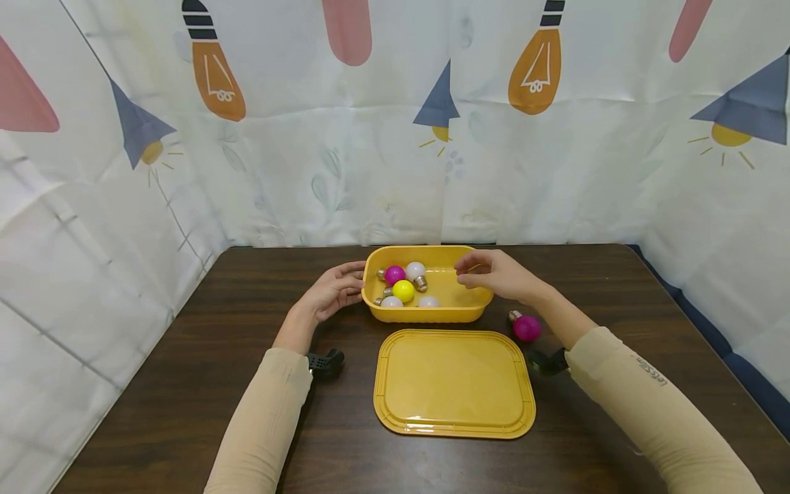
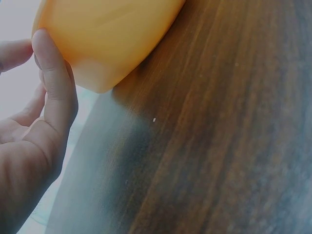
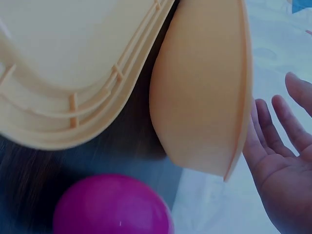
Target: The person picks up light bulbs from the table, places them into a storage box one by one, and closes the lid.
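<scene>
A yellow plastic box (image 1: 427, 314) stands on the table with several small bulbs inside, mostly toward its left: a magenta bulb (image 1: 395, 275), a yellow bulb (image 1: 404, 291) and white bulbs (image 1: 415, 271). My left hand (image 1: 333, 291) touches the box's left end, its fingertips right at the rim. Over the right end of the box is my right hand (image 1: 494, 273), fingers loosely bent with nothing between them. In the right wrist view its palm shows beyond the box wall (image 3: 204, 92). Another magenta bulb (image 1: 527, 327) lies on the table below the right forearm.
A yellow lid (image 1: 455, 384) with a raised edge lies flat just in front of the box. The dark wood table (image 1: 204, 384) ends close behind the box, where a printed curtain (image 1: 382, 165) hangs. Dark wrist straps (image 1: 326, 363) sit on both arms.
</scene>
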Demonstrator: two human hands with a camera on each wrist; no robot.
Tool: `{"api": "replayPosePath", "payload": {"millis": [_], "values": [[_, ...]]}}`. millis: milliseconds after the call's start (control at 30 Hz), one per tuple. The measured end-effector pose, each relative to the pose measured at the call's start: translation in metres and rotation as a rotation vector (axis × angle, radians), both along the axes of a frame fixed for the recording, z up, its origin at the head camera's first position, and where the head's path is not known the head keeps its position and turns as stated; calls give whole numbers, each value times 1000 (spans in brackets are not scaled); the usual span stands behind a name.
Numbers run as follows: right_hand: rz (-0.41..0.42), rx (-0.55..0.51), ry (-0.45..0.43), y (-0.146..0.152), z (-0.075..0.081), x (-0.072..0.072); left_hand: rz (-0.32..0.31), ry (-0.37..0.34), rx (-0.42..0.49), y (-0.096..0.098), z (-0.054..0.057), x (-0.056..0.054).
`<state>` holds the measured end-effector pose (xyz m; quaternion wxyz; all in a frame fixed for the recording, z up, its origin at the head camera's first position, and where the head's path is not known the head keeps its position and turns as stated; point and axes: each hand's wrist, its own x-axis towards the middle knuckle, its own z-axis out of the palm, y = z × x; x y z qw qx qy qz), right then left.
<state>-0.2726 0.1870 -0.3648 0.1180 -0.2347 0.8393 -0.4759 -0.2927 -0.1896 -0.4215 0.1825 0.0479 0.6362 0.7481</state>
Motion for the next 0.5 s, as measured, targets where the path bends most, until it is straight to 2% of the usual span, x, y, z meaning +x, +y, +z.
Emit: {"api": "replayPosePath", "payload": {"millis": [267, 500], "values": [[-9, -54, -14, 18, 2, 9, 1, -1, 4, 0, -1, -1], [-50, -72, 4, 32, 1, 13, 1, 1, 5, 0, 0, 0]]}}
